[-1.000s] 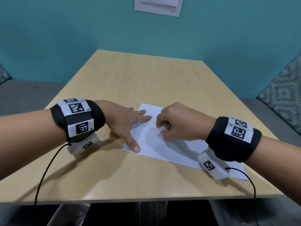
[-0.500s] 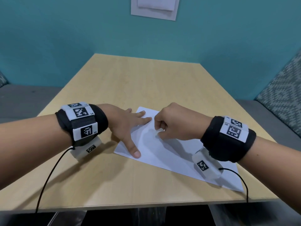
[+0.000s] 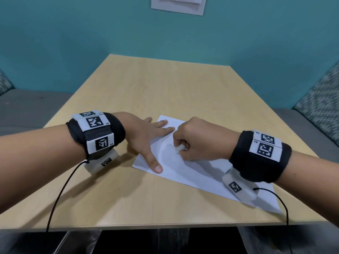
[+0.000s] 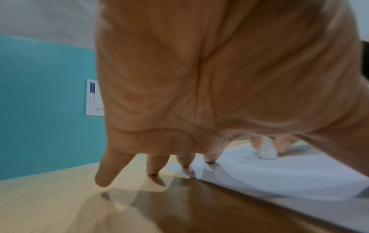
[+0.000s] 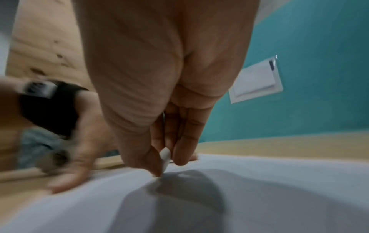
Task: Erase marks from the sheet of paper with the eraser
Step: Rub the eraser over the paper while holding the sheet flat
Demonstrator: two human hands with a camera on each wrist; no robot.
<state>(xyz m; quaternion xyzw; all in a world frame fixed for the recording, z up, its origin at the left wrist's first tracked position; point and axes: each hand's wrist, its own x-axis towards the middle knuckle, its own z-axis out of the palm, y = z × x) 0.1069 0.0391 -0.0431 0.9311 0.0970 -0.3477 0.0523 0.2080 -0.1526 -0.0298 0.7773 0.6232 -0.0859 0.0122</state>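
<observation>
- Wall (image 3: 91,43): teal, behind the bench; a white panel (image 3: 177,5) is mounted on it at the top of the head view.
- Bench (image 3: 165,85): light wood top, running from the near edge to the wall. Grey seating with patterned cushions (image 3: 319,99) flanks it on both sides.
- Sheet (image 3: 192,173): white paper, lying flat on the near half of the bench and turned at an angle to the bench edge. Its near right corner lies close to the front edge of the bench. Faint marks show on it beside the eraser; they are too weak to read.
- Left hand (image 3: 145,136): palm down, fingers released and spread straight. The thumb and two fingertips press on the left end of the sheet; the other two fingertips (image 4: 153,171) lie over bare bench just beside the paper edge.
- Right hand (image 3: 200,140): fingers curled, thumb and fingers (image 5: 180,151) pinching the eraser. The hand is over the left half of the sheet, just beside the left hand's fingertips.
- Wristbands: one black band with white coded tags on each wrist, left (image 3: 95,132) and right (image 3: 260,154). A thin black cable hangs from each toward the front edge.
- Eraser (image 4: 266,152): small, white, held upright between the right fingers. Its lower end touches the sheet, near the sheet's left end.
</observation>
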